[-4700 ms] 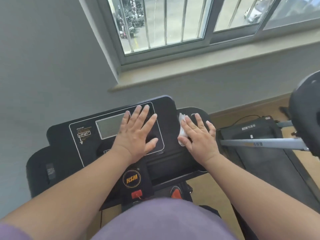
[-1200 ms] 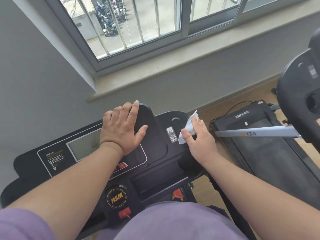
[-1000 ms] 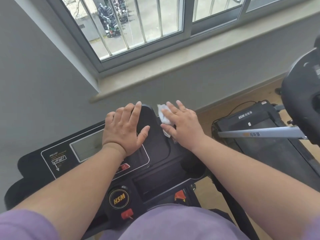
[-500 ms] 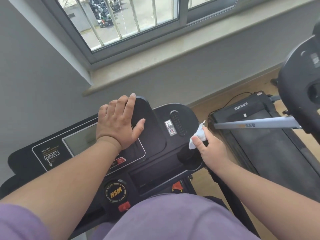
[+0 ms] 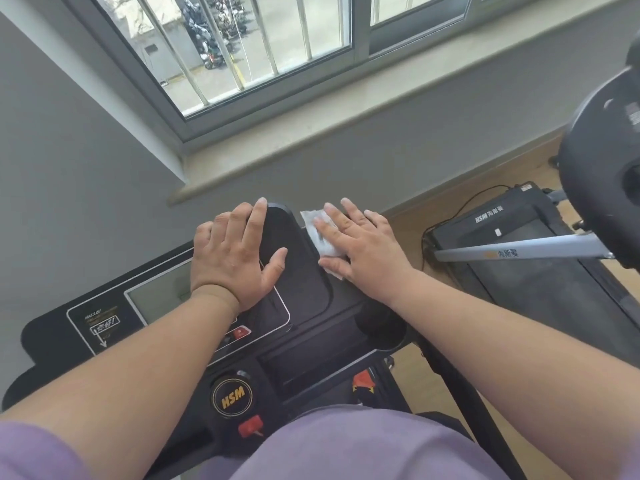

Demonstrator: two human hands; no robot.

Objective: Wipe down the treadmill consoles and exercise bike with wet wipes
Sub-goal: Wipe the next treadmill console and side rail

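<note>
A black treadmill console with a grey screen and an HSM badge fills the lower middle. My left hand lies flat with straight fingers on the console's top, partly over the screen. My right hand presses a white wet wipe flat against the console's upper right part, fingers straight and spread. Most of the wipe is hidden under that hand.
A second treadmill with a grey handrail stands on the wooden floor to the right. A black round console part looms at the right edge. A grey wall and a barred window with a sill lie ahead. A cup holder sits below my right wrist.
My right hand has moved with the wipe from the console's right edge up and left onto its upper right surface, and now lies flat on it. My left hand has stayed in place.
</note>
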